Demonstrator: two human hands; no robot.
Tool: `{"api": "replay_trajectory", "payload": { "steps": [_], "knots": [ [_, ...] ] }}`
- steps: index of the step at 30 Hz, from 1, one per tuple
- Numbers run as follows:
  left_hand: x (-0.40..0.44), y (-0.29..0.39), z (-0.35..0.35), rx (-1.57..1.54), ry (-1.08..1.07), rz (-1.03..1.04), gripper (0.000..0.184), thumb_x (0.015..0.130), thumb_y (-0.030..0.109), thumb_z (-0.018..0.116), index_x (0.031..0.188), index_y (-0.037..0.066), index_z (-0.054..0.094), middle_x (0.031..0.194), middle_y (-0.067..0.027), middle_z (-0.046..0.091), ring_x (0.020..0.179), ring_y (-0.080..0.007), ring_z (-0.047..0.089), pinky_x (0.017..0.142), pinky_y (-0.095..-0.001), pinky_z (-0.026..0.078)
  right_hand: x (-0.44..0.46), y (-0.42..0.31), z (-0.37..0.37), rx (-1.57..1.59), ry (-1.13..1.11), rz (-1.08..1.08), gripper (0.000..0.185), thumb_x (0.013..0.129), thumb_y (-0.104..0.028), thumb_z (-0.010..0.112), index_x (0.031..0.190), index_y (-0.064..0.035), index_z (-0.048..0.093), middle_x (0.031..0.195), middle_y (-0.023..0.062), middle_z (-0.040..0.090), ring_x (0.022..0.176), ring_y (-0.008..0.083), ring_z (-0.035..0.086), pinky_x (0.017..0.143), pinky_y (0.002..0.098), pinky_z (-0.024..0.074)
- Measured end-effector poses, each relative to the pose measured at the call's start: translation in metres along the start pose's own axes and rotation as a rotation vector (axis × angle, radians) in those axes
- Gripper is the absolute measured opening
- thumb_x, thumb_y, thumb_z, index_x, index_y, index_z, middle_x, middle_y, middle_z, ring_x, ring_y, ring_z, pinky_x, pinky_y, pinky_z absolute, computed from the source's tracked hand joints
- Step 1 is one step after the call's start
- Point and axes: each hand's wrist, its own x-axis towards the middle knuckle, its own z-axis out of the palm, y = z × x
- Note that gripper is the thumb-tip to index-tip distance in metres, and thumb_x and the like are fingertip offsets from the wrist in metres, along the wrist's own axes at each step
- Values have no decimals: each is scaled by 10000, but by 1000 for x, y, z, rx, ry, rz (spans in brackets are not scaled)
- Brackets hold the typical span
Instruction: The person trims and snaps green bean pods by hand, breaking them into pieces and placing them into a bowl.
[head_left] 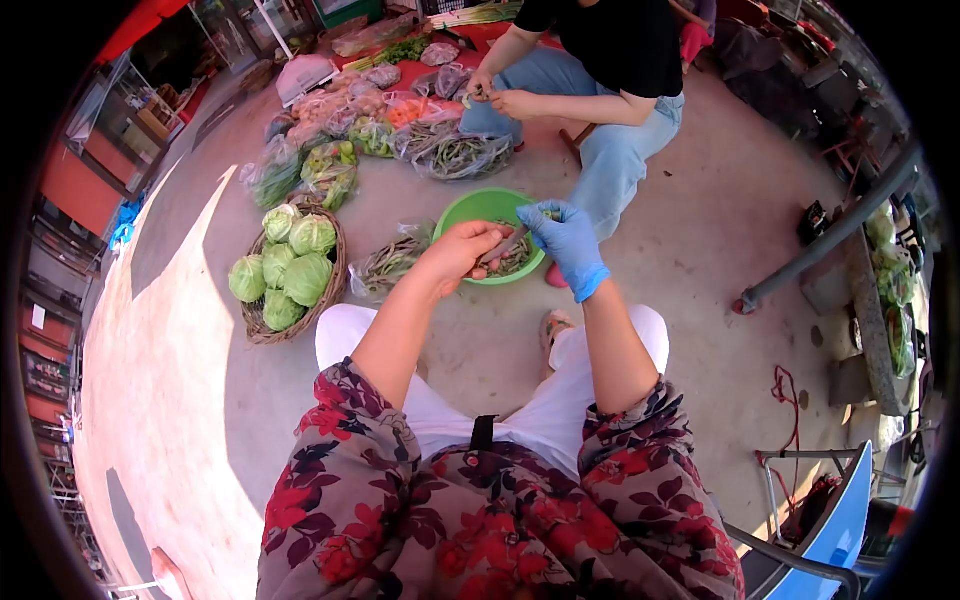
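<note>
My left hand (462,252), bare, is closed around a dark bean pod (506,243) above the green basin (447,222). My right hand (564,240) wears a blue glove; its thumb and fingers are pinched together over the basin's right side, at or near the pod's far end. Whether the glove grips the pod or a small piece is too small to tell. Inside the basin lie cut pieces of bean (516,260). Just left of it, a clear plastic bag of long beans (388,265) rests on the ground.
A wicker basket (338,262) of cabbages (306,278) stands at the left. Bagged vegetables (455,150) cover the ground ahead. A person in a black top (620,50) sits opposite, both hands together. A metal pole (830,240) and a blue-topped table (838,520) are at the right.
</note>
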Motion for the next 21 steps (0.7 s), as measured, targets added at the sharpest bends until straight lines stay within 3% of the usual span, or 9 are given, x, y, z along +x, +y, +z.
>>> {"api": "replay_trajectory", "payload": {
  "steps": [6, 8, 12, 15, 16, 21],
  "knots": [
    [-27, -20, -19, -20, -4, -14, 236, 870, 209, 523, 1040, 51, 566, 796, 29, 528, 642, -60, 458, 502, -196, 365, -27, -2, 32, -113, 57, -45, 236, 717, -196, 711, 800, 4, 617, 673, 8, 582, 566, 78, 489, 509, 220, 400],
    [-28, -31, -24, 112, 51, 28, 237, 834, 188, 567, 1016, 38, 578, 781, 15, 561, 656, -73, 499, 533, -213, 404, -35, 1, 40, -233, 109, -151, 222, 720, -184, 703, 822, -9, 612, 723, 32, 603, 601, 95, 518, 525, 230, 414],
    [-35, -34, -11, 562, 291, 366, 237, 774, 115, 612, 984, 6, 589, 768, -48, 627, 692, -116, 584, 609, -245, 464, -56, -9, 52, -363, 137, -533, 189, 737, -123, 652, 903, -50, 597, 824, 81, 610, 691, 183, 563, 596, 284, 442],
    [-34, -29, 3, 504, 283, 502, 232, 755, 72, 614, 967, -13, 578, 798, -106, 645, 703, -135, 615, 643, -259, 478, -64, -17, 43, -852, 28, -867, 223, 746, -27, 609, 966, -49, 583, 868, 95, 586, 787, 238, 555, 681, 318, 442],
    [-40, -22, 14, 483, 320, 505, 152, 763, 27, 609, 904, -17, 572, 762, -78, 634, 691, -106, 592, 611, -239, 463, -68, -22, 42, -908, 14, -894, 247, 727, 7, 574, 964, -65, 585, 906, 129, 570, 862, 302, 521, 743, 363, 430],
    [-42, -19, 39, 519, 348, 718, 100, 770, 45, 612, 834, -8, 557, 735, -90, 627, 654, -129, 595, 593, -251, 463, -92, -26, 20, -1097, 28, -646, 158, 741, -91, 567, 895, -58, 588, 777, 147, 585, 716, 333, 554, 637, 408, 442]
  ]
}}
